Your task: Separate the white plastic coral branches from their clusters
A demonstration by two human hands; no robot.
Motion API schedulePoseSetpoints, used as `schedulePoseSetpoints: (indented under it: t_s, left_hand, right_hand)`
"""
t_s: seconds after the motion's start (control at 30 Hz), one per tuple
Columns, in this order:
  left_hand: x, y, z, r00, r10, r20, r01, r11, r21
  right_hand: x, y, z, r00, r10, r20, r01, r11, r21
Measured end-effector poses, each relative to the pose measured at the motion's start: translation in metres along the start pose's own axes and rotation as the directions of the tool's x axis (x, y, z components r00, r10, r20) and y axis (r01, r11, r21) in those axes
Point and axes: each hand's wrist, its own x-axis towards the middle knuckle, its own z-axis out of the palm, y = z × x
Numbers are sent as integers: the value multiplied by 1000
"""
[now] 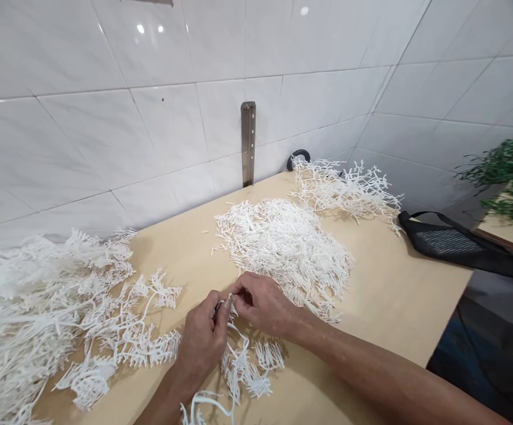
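My left hand (203,333) is closed, thumb against fingers, around the top of a white branched plastic piece (242,363). A small dark item shows between its fingers, too hidden to name. Fingertips of my right hand (260,301) pinch at the same white piece, right beside my left fingertips. Below both hands the rest of the piece hangs down over the tan table (380,295). Just beyond my right hand lies a wide heap of short loose white bits (287,242).
A large pile of white branched pieces (26,313) covers the left side. Thin bare white branches (349,189) lie at the back right, near a black ring (298,158). A black mesh bag (455,242) rests on the right edge. A metal bracket (248,144) stands against the tiled wall.
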Motion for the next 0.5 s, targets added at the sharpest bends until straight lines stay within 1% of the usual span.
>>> schedulePoseSetpoints:
  t_s: [0.07,0.13,0.2,0.27,0.33,0.37,0.4,0.5]
  left_hand:
    - [1,0,0,1000,0,14,0,1000,20]
    - [2,2,-1,1000,-10,23,10,1000,8]
    - [2,3,-2,999,-28,26,29,999,-25]
    - [2,4,-2,999,-46,23,47,997,-62]
    - [2,4,-2,998,-53,13,54,994,-92]
    - [2,4,-3,998,-54,8,55,993,-102]
    - [2,4,-3,999,-54,6,55,993,-109]
    - [1,2,-3,999,-42,7,42,992,-119]
  right_hand:
    - [-1,1,3,1000,-23,-12,23,999,-41]
    - [-1,3,7,1000,-15,-26,13,998,-67]
    - [-1,3,9,998,45,-33,-46,998,-48]
    - [-1,2,10,991,133,8,-133,991,32]
    - [-2,-1,9,982,182,41,-185,978,91]
    - [-2,-2,9,984,177,34,-179,980,84]
    - [-2,-4,10,989,147,8,-147,988,49]
    - [-2,-9,11,997,0,-75,-8,995,-104]
